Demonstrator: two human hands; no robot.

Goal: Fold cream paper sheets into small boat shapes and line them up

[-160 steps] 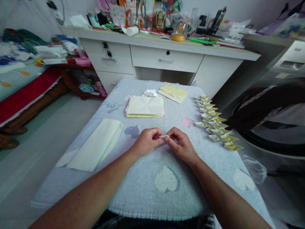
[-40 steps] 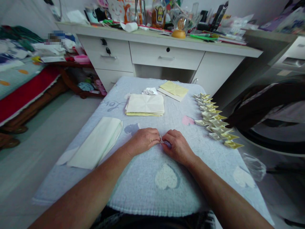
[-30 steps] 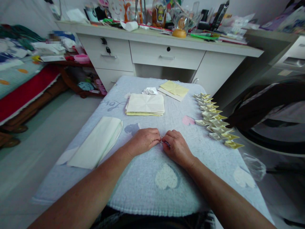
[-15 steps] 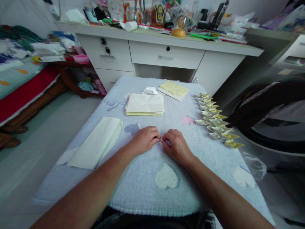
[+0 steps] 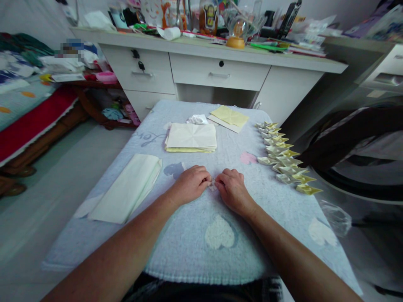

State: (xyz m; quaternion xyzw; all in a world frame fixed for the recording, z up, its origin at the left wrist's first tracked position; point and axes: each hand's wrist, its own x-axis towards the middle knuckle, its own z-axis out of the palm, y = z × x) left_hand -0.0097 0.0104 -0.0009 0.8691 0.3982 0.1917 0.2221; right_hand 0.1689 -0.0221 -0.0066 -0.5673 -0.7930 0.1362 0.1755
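Note:
My left hand (image 5: 195, 183) and my right hand (image 5: 232, 188) meet over the middle of the cloth-covered table (image 5: 185, 251). Both are closed in a pinch, fingertips almost touching. Between them shows a small pale scrap (image 5: 213, 184), mostly hidden by the fingers and too small to name. Just beyond the hands lies a stack of creased white and yellow paper sheets (image 5: 191, 136). To the left is a larger folded pale sheet (image 5: 126, 188). Rows of small folded paper boats (image 5: 283, 161), white and yellow, stand along the right side.
A crumpled white tissue (image 5: 197, 119) and loose yellow paper (image 5: 229, 115) lie at the table's far side. Behind stands a white desk (image 5: 201, 54) crowded with jars and odds and ends. A washing machine (image 5: 382, 79) is at the right, a clear plastic bag (image 5: 335, 218) by the right edge.
The fingers of my right hand have closed in further, and its thumb is now tucked from sight. My left hand has barely moved. The papers and boats stay in place.

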